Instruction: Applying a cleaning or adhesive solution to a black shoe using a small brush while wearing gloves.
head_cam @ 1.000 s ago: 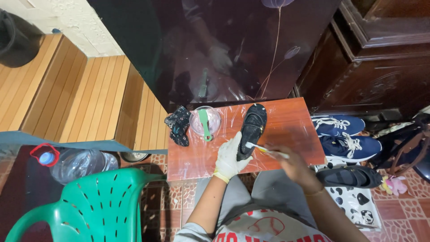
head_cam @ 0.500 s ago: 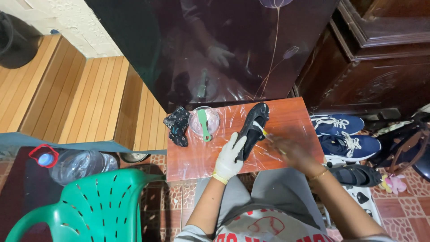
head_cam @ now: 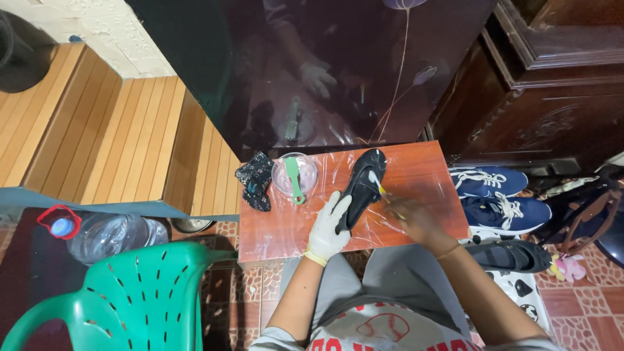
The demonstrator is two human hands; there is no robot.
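A black shoe (head_cam: 363,185) lies sole-up on a small reddish table (head_cam: 422,175) covered with clear plastic film. My left hand (head_cam: 328,226), in a pale rubber glove, grips the shoe's near end. My bare right hand (head_cam: 409,218) holds a small toothbrush (head_cam: 377,185) with its head against the shoe's middle. A clear bowl (head_cam: 294,175) with a green brush lying across it stands to the left of the shoe. A dark patterned cloth (head_cam: 255,181) lies at the table's left edge.
A green plastic chair (head_cam: 123,299) and a large water bottle (head_cam: 97,234) are at my left. A pair of blue sneakers (head_cam: 494,195) and a black shoe (head_cam: 513,255) lie on the floor at right. A dark glossy panel (head_cam: 325,65) and wooden cabinet (head_cam: 559,91) stand behind.
My right hand has moved the toothbrush up along the shoe, from near its heel end toward the middle. My left hand keeps its grip on the shoe.
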